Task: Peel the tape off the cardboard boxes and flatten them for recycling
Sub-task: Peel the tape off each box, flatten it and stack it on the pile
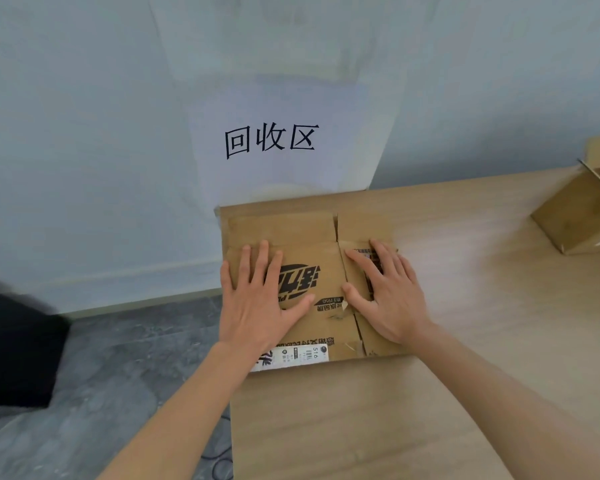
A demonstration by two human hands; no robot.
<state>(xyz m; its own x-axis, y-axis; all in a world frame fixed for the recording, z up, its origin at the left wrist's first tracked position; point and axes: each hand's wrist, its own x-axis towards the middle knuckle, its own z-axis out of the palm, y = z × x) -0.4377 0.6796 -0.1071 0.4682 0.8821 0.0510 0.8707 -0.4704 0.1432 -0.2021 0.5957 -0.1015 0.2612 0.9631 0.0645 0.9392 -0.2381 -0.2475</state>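
The flattened box (326,271) lies at the table's (430,410) far left corner, with the left hand (260,299) and right hand (392,296) flat on it. The wall (84,133) with its paper sign (271,140) rises just behind, closing the far side. Bare tabletop lies open near and to the right. An upright box (582,209) stands at the far right edge, well apart.

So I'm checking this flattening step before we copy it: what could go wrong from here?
The flattened box lies at the table's left corner, its label end slightly past the edge; pressing there might tip it off. A white shipping label remains stuck on, so it may not be fully stripped. Both the left hand and right hand press flat near torn cardboard edges, which could nick fingers.
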